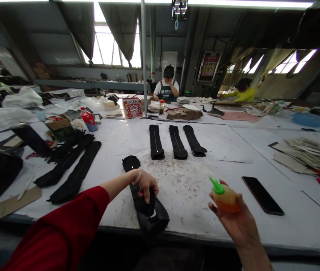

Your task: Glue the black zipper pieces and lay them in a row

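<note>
My left hand (pixel 148 185), with a pale bracelet at the wrist, is closed on a flap of a long black boot upper (pixel 156 218). The upper lies on the white table, its wider end at the front edge and partly hidden under my hand. A pale strip shows inside its opening. In my right hand (pixel 240 220) is a squeeze bottle (pixel 227 201) of orange-yellow liquid, held above the table. Its green nozzle (pixel 215 184) tilts up and to the left. Beyond my hands lie three similar black boot uppers (pixel 178 143) side by side.
A phone (pixel 263 195) lies right of the bottle. Stacked flat pieces (pixel 315 154) sit at the far right. More black uppers (pixel 76 175), a red-labelled drink bottle (pixel 89 119) and a box (pixel 60 128) are at left. A person (pixel 167 88) sits across the table.
</note>
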`<state>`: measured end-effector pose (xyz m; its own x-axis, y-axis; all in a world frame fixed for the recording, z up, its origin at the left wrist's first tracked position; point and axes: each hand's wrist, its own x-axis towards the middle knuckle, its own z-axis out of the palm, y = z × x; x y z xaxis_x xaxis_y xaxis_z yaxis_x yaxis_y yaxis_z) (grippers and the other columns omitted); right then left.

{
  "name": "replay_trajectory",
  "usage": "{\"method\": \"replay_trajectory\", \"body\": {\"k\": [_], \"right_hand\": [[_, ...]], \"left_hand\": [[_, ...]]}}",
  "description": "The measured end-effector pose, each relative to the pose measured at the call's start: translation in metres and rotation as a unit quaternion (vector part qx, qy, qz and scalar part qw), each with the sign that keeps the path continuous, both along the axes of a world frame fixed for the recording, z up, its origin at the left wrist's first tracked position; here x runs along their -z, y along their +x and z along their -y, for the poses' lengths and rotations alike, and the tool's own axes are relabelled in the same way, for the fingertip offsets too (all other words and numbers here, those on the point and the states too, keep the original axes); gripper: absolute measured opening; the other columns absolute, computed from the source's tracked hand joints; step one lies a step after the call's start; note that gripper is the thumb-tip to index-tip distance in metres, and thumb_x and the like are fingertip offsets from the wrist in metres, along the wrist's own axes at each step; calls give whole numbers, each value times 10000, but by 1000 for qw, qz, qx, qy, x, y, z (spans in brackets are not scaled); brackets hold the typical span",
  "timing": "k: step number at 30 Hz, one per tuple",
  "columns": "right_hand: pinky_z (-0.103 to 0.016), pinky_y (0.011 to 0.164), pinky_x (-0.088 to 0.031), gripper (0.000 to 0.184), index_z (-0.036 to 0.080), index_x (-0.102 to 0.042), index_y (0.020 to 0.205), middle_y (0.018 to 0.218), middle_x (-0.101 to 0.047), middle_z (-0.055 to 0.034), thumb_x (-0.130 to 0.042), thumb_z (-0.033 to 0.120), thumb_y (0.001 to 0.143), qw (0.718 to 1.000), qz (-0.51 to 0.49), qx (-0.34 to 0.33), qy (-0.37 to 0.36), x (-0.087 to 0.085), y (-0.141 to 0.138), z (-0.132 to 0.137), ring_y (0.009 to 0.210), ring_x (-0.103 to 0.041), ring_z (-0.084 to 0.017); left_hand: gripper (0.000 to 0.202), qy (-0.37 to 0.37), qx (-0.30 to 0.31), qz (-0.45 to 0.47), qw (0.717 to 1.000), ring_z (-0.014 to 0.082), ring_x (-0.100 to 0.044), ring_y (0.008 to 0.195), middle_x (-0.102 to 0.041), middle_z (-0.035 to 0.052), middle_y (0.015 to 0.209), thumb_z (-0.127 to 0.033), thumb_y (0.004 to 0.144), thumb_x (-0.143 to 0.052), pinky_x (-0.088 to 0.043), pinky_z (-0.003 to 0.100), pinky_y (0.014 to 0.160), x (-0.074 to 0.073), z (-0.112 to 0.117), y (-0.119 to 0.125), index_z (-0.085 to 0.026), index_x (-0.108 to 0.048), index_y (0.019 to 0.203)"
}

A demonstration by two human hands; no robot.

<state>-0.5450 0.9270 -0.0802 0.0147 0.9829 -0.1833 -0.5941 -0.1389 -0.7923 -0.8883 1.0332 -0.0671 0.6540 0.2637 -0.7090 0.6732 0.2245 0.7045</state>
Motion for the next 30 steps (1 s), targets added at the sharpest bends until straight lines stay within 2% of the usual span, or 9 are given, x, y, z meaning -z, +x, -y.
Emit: {"method": "replay_trajectory", "body": {"k": [3, 6, 8, 10, 13, 15, 20, 23, 30], "right_hand": [[-372, 647, -578, 545, 332, -574, 1268, 1091, -683, -88, -679, 575, 792, 997, -50, -46, -28, 10, -20, -4, 874, -675, -246], [-373, 728, -594, 570, 276, -615, 1207, 1170, -665, -112, -789, 506, 715, 997, -60, -50, -17, 12, -30, -13, 1011, -659, -270], [-386, 808, -590, 570, 262, -649, 1128, 1196, -654, -108, -810, 554, 666, 997, -79, -12, -1, 7, -35, -20, 1089, -632, -277], [-414, 862, -577, 583, 291, -641, 1139, 1195, -651, -75, -813, 568, 654, 995, -96, -3, 5, -1, -42, -24, 1105, -625, -271], [-436, 859, -572, 617, 328, -600, 1213, 1166, -657, -39, -842, 457, 660, 994, -92, -49, -9, -12, -56, -26, 1055, -646, -263], [-396, 811, -578, 672, 324, -573, 1257, 1128, -665, -35, -857, 374, 650, 995, -72, -72, -3, -19, -66, -26, 1000, -661, -247], [-367, 771, -563, 759, 299, -555, 1310, 1066, -670, -37, -869, 315, 619, 993, 20, -98, 63, -34, -84, -31, 912, -654, -226], [-384, 829, -545, 733, 280, -607, 1269, 1073, -666, -35, -880, 297, 589, 987, 68, -108, 100, -42, -92, -37, 919, -637, -224], [-318, 788, -530, 697, 283, -646, 1229, 1053, -675, -6, -870, 209, 574, 963, 124, -166, 170, -47, -107, -47, 879, -612, -185]], "left_hand": [[311, -17, 13, 4, 1000, 175, -492, 345, -612, 8, 498, -129, 455, -909, -379, 279, 290, 1, 2, -3, -239, -694, 651], [297, -30, 13, 11, 999, 167, -486, 345, -610, 12, 498, -122, 482, -903, -369, 266, 287, 2, 4, -5, -233, -699, 667], [317, -36, 1, 10, 999, 167, -485, 342, -613, 13, 496, -98, 463, -905, -361, 264, 285, 0, 6, -4, -229, -703, 669], [358, -37, -18, 16, 999, 171, -480, 335, -616, 13, 491, -70, 408, -912, -353, 270, 281, -5, 9, -3, -225, -708, 659], [381, -29, -30, 25, 999, 176, -477, 333, -616, 6, 485, -60, 359, -913, -349, 278, 277, -11, 12, -3, -231, -712, 635], [368, -29, -29, 23, 999, 175, -482, 336, -622, 10, 489, -67, 365, -911, -354, 277, 279, -12, 12, -3, -230, -714, 630], [446, -9, -82, 32, 996, 197, -502, 332, -624, -13, 483, -23, 289, -905, -356, 286, 275, -7, 10, -6, -250, -702, 615], [372, -19, -21, 19, 999, 178, -471, 334, -610, -7, 472, -73, 372, -912, -334, 273, 294, -5, 10, -7, -250, -702, 622], [268, -12, 66, 49, 997, 147, -444, 341, -566, -15, 446, -258, 506, -908, -309, 244, 309, -12, 9, -2, -231, -660, 605]]}}
